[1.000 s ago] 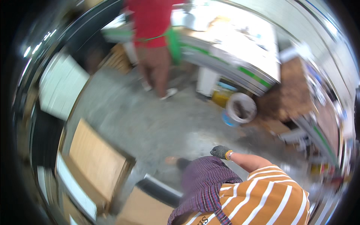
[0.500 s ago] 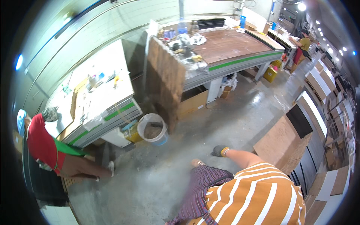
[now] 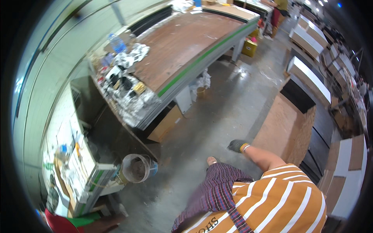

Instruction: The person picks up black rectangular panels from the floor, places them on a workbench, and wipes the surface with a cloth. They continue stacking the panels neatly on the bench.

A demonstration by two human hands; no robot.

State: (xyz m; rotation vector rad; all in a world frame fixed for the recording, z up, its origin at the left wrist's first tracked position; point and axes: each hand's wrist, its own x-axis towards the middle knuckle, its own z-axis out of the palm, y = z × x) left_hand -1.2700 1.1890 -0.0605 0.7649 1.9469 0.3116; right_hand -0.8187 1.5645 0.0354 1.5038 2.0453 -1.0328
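My right hand (image 3: 236,146), in a dark glove with a yellow-orange cuff, hangs out over the grey floor, beside a large brown board (image 3: 274,124) and touching nothing. Its fingers look loosely curled together, and I see nothing in them. My left hand is out of view. My orange shirt with white stripes and my dark striped purple apron (image 3: 221,180) fill the lower part, with one foot (image 3: 211,160) in front.
A long workbench (image 3: 190,39) with a brown top holds a bottle, rags and small containers. A bucket (image 3: 136,168) stands by a cluttered white bench (image 3: 83,182). A person in red (image 3: 58,223) is at lower left, another (image 3: 278,17) far right. Stacked panels (image 3: 311,35) line the right.
My view has swung, so the workbench and bucket sit further left and the person in red lower. My right hand stays out over the floor, now nearer the brown board in the picture.
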